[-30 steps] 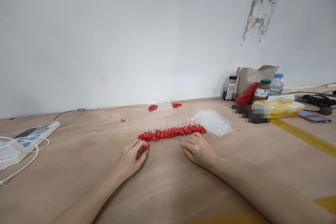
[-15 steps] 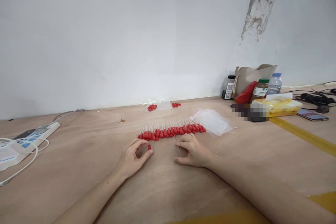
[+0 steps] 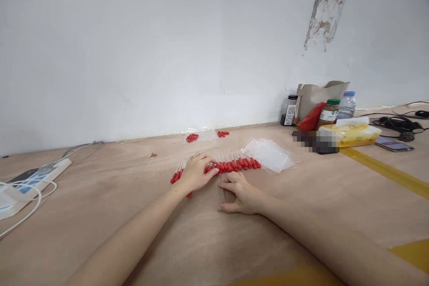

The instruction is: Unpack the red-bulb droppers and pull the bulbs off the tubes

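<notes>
- Nearby, right hand [image 3: 243, 194] is lying open on the desk [image 3: 201, 241], fingertips touching a thin tube [image 3: 223, 187] that may be rolling off.
- Left hand [image 3: 197, 170] is curling over the dropper row [image 3: 237, 164], grip hidden; a nudge risks scattering it.

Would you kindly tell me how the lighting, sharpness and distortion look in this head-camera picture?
Head view: soft, even light, faint shadows under the left hand and right hand; forearms look stretched toward the lower corners, probably wide-angle; the row of red-tipped sticks is slightly soft; a pixelated patch hides something beside the tissue pack.
</notes>
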Motion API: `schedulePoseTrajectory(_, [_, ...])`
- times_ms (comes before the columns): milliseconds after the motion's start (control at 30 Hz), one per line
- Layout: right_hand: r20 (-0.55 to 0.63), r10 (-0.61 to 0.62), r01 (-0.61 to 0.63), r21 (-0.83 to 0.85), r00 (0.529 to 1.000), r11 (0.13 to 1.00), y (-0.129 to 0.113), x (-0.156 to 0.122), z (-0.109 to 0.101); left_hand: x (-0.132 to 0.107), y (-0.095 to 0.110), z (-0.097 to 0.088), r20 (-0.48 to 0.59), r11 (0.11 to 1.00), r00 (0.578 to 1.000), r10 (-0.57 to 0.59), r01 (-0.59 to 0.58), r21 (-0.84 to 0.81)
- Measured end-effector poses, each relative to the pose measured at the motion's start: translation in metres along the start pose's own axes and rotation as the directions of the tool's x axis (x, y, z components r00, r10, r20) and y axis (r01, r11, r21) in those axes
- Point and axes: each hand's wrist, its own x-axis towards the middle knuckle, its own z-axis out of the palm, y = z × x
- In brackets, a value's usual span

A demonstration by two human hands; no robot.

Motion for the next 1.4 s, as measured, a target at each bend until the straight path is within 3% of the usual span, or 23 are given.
schedulePoseTrajectory(267, [-0.038,-0.001,0.0,-0.029,0.999,1.0,-0.002,-0.001,-0.005,0.02,-0.001,0.026,0.042,0.988,0.992,0.121,-0.125,0.091])
schedulePoseTrajectory(367, [-0.076,-0.007,0.004,-0.047,0.997,0.999,-0.004,-0.003,-0.007,0.016,-0.001,0.03,-0.027,0.972,0.98,0.196,-0.191,0.138])
schedulePoseTrajectory(433, [-0.141,0.009,-0.019,-0.068,0.99,0.998,-0.004,-0.004,-0.007,0.007,-0.001,0.029,-0.136,0.97,0.965,0.226,-0.209,0.127])
schedulePoseTrajectory(533, [-0.308,0.06,-0.095,-0.1,0.949,0.99,0.0,-0.004,-0.004,-0.018,0.001,0.018,-0.319,0.989,0.94,0.119,-0.141,-0.048])
schedulePoseTrajectory(633, [-0.487,0.098,-0.177,-0.12,0.868,0.977,0.005,-0.003,-0.001,-0.048,0.001,0.004,-0.316,0.961,0.948,-0.043,-0.047,-0.272])
schedulePoseTrajectory(700, [-0.557,0.082,-0.197,-0.15,0.827,0.969,0.007,-0.002,-0.002,-0.064,0.0,-0.001,-0.265,0.937,0.961,-0.072,-0.027,-0.35])
schedulePoseTrajectory(767, [-0.534,0.021,-0.156,-0.209,0.845,0.965,0.007,-0.002,-0.004,-0.076,-0.002,-0.001,-0.217,0.921,0.973,-0.074,-0.017,-0.389])
schedulePoseTrajectory(867, [-0.387,-0.08,-0.029,-0.267,0.919,0.963,0.005,-0.004,-0.009,-0.083,-0.003,0.004,-0.174,0.904,0.982,-0.071,-0.01,-0.428])
schedulePoseTrajectory(933, [-0.314,-0.116,0.032,-0.261,0.942,0.965,0.003,-0.005,-0.01,-0.084,-0.002,0.006,-0.161,0.896,0.985,-0.063,-0.016,-0.444])
schedulePoseTrajectory(1133, [-0.283,-0.175,0.101,-0.257,0.943,0.961,-0.002,-0.006,-0.005,-0.084,0.009,0.003,-0.183,0.904,0.983,-0.01,-0.069,-0.421])
schedulePoseTrajectory(1267, [-0.255,-0.198,0.132,-0.253,0.947,0.958,-0.008,-0.005,-0.006,-0.084,0.015,0.002,-0.147,0.949,0.989,0.016,-0.061,-0.309])
schedulePoseTrajectory(1400, [-0.224,-0.229,0.168,-0.263,0.947,0.95,-0.015,-0.006,-0.007,-0.088,0.014,0.002,-0.165,0.971,0.982,0.095,-0.128,-0.2])
